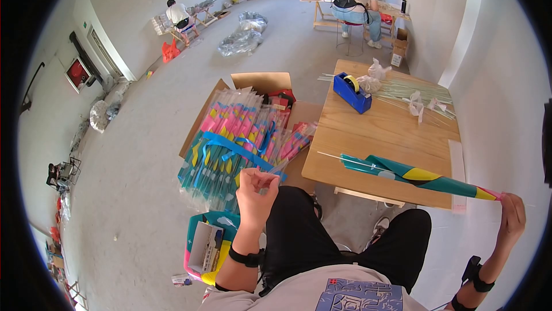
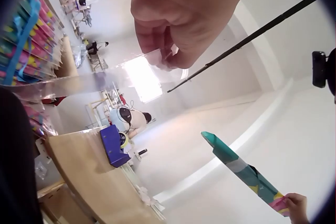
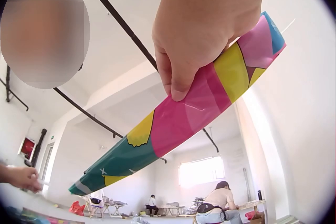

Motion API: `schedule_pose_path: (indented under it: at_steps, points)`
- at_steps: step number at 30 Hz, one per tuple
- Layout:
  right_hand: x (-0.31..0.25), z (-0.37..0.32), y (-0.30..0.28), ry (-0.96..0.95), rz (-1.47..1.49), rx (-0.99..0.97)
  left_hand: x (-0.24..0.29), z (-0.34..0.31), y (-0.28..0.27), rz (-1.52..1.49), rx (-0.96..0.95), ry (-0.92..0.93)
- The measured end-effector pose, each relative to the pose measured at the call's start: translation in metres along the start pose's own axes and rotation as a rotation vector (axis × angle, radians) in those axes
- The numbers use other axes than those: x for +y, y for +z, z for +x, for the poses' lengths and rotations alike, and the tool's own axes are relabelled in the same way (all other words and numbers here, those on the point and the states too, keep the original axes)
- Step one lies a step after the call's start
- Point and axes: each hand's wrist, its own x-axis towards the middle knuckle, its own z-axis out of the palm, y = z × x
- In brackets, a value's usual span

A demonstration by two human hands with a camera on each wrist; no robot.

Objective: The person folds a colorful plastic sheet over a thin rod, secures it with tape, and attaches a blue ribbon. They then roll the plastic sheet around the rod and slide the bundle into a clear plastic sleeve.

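My left hand (image 1: 257, 196) pinches the end of a clear plastic sleeve (image 2: 79, 83), which trails toward the packed box in the left wrist view. Out to the right, my right hand (image 1: 510, 219) grips the pink end of a long folded printed sheet (image 1: 425, 176), coloured teal, yellow and pink. A thin pale rod (image 1: 330, 155) sticks out of its far end, over the table. In the right wrist view my thumb presses on the magenta part of the folded sheet (image 3: 191, 119).
A carton (image 1: 261, 82) holds several sleeved printed bundles (image 1: 230, 138) with blue ribbon. On the wooden table (image 1: 345, 138) stand a blue tape dispenser (image 1: 352, 93) and thin rods (image 1: 402, 89). A small box (image 1: 206, 247) sits by my left forearm. Other people work at tables behind.
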Motion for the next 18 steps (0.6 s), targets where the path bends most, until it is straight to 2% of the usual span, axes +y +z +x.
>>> schedule_pose_path:
  at_steps: [5,7,11,13,18]
  points:
    - [-0.013,0.025,-0.004,-0.075,0.018,0.006,0.004,0.001,0.001,0.051,-0.014,0.030]
    - [-0.019,0.042,-0.006,-0.144,0.030,-0.010,0.008,0.002,0.005,0.160,-0.070,0.009]
    - [-0.036,0.077,-0.008,-0.160,0.088,-0.028,0.016,0.000,0.014,0.171,-0.132,0.019]
    - [-0.039,0.092,-0.011,-0.245,0.122,-0.030,0.016,-0.001,0.018,0.232,-0.175,0.057]
    - [-0.046,0.119,-0.018,-0.262,0.090,-0.099,0.015,-0.004,0.024,0.247,-0.209,0.067]
